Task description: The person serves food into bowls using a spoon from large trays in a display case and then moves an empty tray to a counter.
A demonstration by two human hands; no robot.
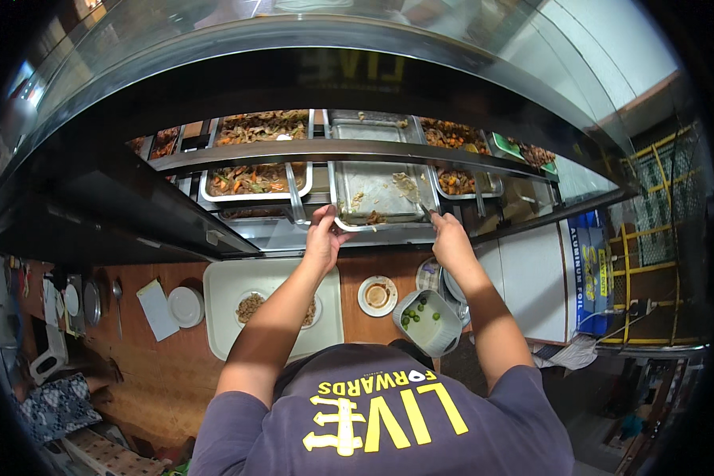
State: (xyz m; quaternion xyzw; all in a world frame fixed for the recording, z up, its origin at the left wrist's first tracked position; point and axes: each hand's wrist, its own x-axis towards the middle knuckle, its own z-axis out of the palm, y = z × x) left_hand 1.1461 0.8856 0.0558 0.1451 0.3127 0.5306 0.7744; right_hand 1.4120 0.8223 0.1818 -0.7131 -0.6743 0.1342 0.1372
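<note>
My left hand (323,241) grips the near left corner of a nearly bare metal food tray (366,196) inside a glass display case. In my right hand (451,238) is the handle of a serving spoon (407,187). Its bowl rests in the tray, among scraps of food and smears. To the left stands a metal tray of meat and vegetable stew (250,181) with its own spoon (294,193). A tray of diced stew (457,181), also with a spoon, sits on the right.
A dark frame bar (369,150) crosses above the trays. Below, a cream serving tray (220,315) carries plated ground food, partly behind my left arm. Nearby are a stained saucer (377,296), a white tub of green citrus (431,333), stacked plates (185,306) and an aluminum foil box (589,268).
</note>
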